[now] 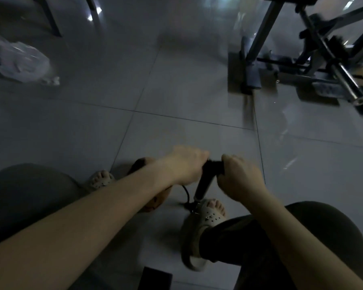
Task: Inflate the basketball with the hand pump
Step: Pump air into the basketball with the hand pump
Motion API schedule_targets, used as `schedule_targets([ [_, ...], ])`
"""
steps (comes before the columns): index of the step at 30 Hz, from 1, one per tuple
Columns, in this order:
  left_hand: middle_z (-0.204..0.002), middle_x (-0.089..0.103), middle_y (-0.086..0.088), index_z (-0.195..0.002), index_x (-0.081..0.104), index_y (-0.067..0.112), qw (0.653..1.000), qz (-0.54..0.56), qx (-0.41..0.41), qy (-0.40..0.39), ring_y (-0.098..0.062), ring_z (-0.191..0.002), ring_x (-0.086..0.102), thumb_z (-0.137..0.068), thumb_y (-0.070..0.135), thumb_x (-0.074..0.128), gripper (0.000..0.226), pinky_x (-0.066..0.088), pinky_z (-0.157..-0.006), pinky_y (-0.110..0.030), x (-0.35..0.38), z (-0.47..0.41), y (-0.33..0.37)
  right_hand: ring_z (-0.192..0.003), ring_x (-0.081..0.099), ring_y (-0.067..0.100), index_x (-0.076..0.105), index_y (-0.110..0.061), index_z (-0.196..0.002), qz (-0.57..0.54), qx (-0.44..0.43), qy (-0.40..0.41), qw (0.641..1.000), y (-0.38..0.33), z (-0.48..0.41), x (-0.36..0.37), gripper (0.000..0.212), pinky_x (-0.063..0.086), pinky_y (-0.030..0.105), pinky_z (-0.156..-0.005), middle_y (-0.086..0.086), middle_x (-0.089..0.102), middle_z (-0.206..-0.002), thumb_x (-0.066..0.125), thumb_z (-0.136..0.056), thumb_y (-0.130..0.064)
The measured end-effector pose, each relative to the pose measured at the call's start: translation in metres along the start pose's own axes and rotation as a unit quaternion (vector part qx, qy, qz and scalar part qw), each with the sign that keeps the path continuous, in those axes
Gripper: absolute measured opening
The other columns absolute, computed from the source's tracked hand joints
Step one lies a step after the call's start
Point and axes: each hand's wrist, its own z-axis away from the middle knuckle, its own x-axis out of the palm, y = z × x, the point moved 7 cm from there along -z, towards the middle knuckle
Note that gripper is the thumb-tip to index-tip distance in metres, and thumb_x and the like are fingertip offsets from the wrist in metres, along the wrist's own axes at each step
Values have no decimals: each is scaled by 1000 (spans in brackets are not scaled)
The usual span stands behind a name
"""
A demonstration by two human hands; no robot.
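Pumping stroke. My left hand and right hand are both clamped on the pump handle; the basketball lies near-left, behind my forearm. I should press straight down the pump barrel, foot steadying its base.

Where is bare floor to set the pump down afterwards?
Open tiles lie ahead of the hands, between the plastic bag and the metal frame. Near the feet it is crowded: basketball, pump, hose, sandals.

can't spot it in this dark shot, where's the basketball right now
In the head view the basketball lies on the floor low and centre-left, mostly hidden under the left forearm, between the two feet and just left of the pump.
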Motion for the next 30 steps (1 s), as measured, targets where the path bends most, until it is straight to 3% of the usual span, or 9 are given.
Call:
schedule_targets([
  [3, -116, 60, -8, -120, 49, 18, 998, -5, 20, -64, -29, -101, 60, -99, 22, 52, 22, 42, -73, -39, 54, 4, 10, -75, 55, 24, 47, -17, -92, 51, 30, -116, 991, 5, 5, 53, 7, 42, 33, -61, 4, 58, -89, 52, -93, -22],
  [11, -127, 53, -13, -135, 42, 14, 992, 1, 38, -120, -35, -110, 59, -97, 24, 60, 43, 37, -74, -39, 123, -15, -11, -105, 62, 30, 51, -6, -117, 69, 27, -257, 964, 5, -4, 121, 24, 45, 35, -73, 11, 59, -116, 54, -95, -16],
  [14, -130, 51, -13, -138, 41, 11, 991, -3, 55, -124, -33, -114, 57, -99, 23, 58, 44, 34, -75, -35, 125, -16, -9, -109, 60, 31, 53, -5, -119, 68, 13, -281, 957, 3, -6, 126, 25, 49, 38, -83, 13, 58, -121, 53, -95, -15],
  [17, -126, 55, -13, -133, 43, 13, 987, 18, 47, -149, -33, -112, 57, -100, 25, 54, 37, 40, -77, -37, 120, -11, -7, -105, 60, 30, 55, -9, -113, 77, 5, -289, 954, -2, -2, 122, 19, 48, 36, -81, 11, 60, -113, 54, -95, -17],
  [20, -117, 61, -11, -125, 46, 14, 979, -13, 50, -195, -32, -99, 61, -99, 21, 52, 27, 49, -76, -43, 117, 0, -5, -84, 56, 26, 50, -17, -94, 79, -2, -249, 965, -9, 0, 110, 9, 52, 38, -78, 5, 55, -89, 57, -91, -22],
  [22, -111, 63, -9, -121, 50, 16, 982, -1, 27, -186, -28, -92, 61, -98, 20, 53, 24, 50, -73, -41, 93, 4, -7, -81, 60, 26, 51, -17, -90, 38, 11, -175, 984, -9, -6, 85, 11, 55, 37, -75, 4, 59, -86, 58, -87, -25],
  [24, -108, 63, -5, -117, 54, 18, 991, 38, 4, -129, -24, -91, 60, -99, 23, 52, 18, 48, -74, -38, 46, 4, -10, -73, 61, 24, 55, -18, -87, -30, 23, -67, 997, -4, -11, 48, 8, 52, 32, -63, 1, 60, -78, 60, -84, -23],
  [27, -91, 52, 10, -111, 53, 27, 999, 48, 14, -16, -10, -80, 51, -101, 34, 53, 13, 37, -63, -29, -29, 10, -13, -58, 49, 12, 53, -18, -79, -95, -7, 88, 992, -5, -7, -13, 11, 32, 25, -49, -7, 50, -68, 64, -83, -20],
  [30, -88, 49, 11, -112, 52, 29, 998, 56, 26, 13, -7, -77, 48, -101, 35, 52, 12, 34, -64, -29, -48, 15, -14, -57, 44, 10, 49, -19, -76, -93, -25, 126, 987, -10, -5, -30, 17, 29, 26, -49, -7, 47, -68, 64, -83, -21],
])
